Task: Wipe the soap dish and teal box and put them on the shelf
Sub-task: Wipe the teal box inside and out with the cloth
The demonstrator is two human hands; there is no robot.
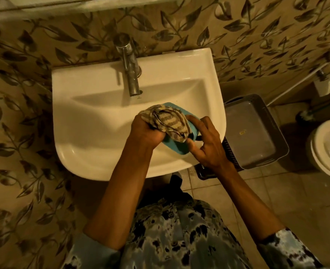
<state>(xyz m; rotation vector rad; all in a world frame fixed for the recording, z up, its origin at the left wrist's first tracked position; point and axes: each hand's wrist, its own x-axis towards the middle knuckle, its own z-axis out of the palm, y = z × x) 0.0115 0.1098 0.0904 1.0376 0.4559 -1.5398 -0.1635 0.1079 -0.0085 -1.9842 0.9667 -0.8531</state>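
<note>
Over the white sink [78, 148], the left hand [146, 133] bunched a patterned cloth [171, 121] in curled fingers against the tilted teal box [172, 147], whose near edge the right hand [208, 146] pinched between thumb and fingers

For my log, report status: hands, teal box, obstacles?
Left hand grips striped beige cloth. Right hand holds teal plastic box over white ceramic sink. Nothing blocking.
</note>
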